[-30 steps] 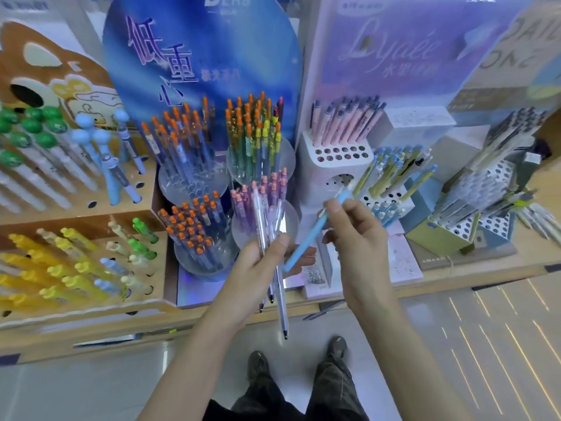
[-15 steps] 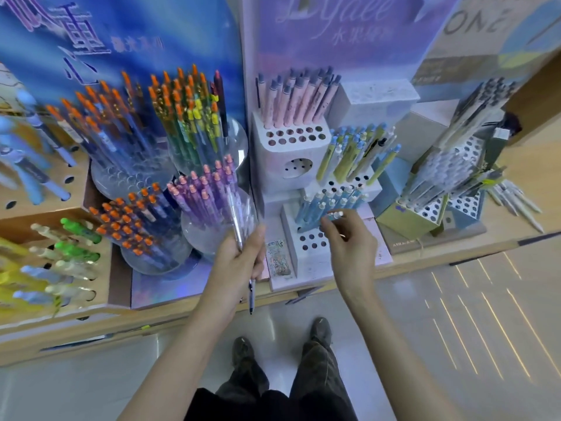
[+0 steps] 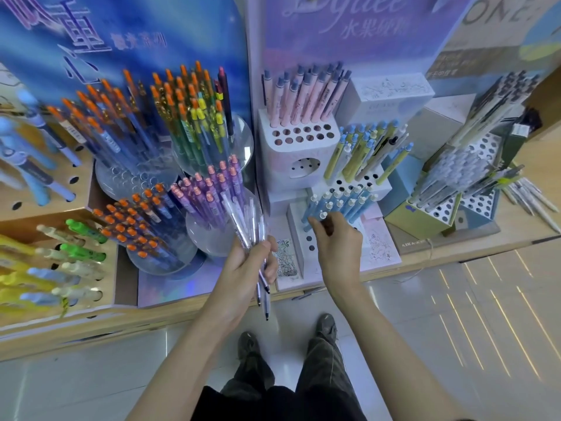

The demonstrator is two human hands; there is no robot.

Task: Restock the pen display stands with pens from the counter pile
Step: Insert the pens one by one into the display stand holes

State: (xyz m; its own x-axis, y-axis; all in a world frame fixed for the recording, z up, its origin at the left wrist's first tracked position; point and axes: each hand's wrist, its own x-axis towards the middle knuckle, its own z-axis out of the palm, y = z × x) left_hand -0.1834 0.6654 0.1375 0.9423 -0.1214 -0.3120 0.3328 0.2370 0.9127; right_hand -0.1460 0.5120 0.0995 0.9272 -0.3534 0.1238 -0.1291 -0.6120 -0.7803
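My left hand (image 3: 246,268) grips a bundle of clear purple-tinted pens (image 3: 243,220), tips down, in front of the round acrylic holders. My right hand (image 3: 340,244) reaches to the lowest tier of the white stepped stand (image 3: 296,235). Its thumb and fingers pinch the white top of a light blue pen (image 3: 322,214) that stands in a hole at the front left of the row of blue pens (image 3: 346,205). Several holes in front of that row are empty.
Round acrylic holders carry orange-capped pens (image 3: 142,232) and purple pens (image 3: 209,189). Pink pens (image 3: 303,95) and yellow-green pens (image 3: 358,150) fill the upper tiers. A perforated grey stand (image 3: 473,192) and loose pens (image 3: 534,202) are on the right. A wooden stand (image 3: 60,268) is on the left.
My right hand carried the light blue pen from in front of my left hand down to the lowest tier and set it into a hole. The view shifted right.
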